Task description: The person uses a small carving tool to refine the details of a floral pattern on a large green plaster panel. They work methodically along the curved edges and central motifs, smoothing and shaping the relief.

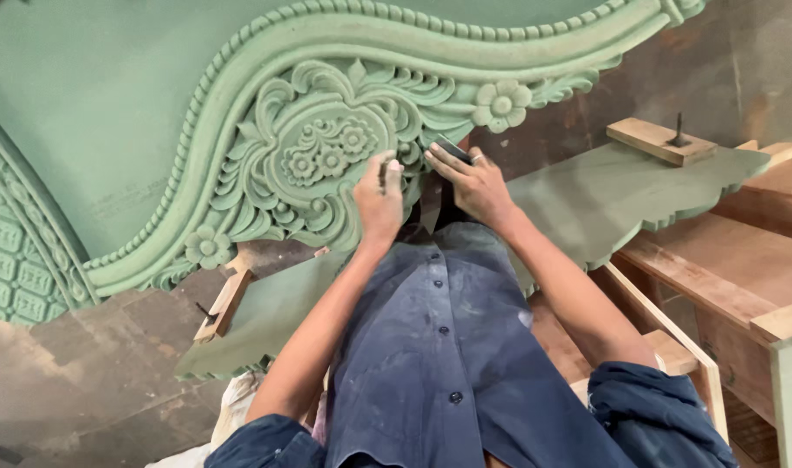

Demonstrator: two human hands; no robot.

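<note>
We see a carved panel (309, 139) coated in matt green paint, its floral relief smooth and even, with no gloss. The flat green board (604, 195) under it carries the same dull paint, slightly dusty. Bare wooden blocks (656, 139) and the wooden frame (725, 269) look raw and unvarnished, with pale grain showing. A dark metal screw (678, 132) stands in 1 block. The shirt (448, 347) is blue cloth, soft and dust-marked, with dark plastic-looking buttons. The floor (93, 373) looks rough, stained and matt.
</note>
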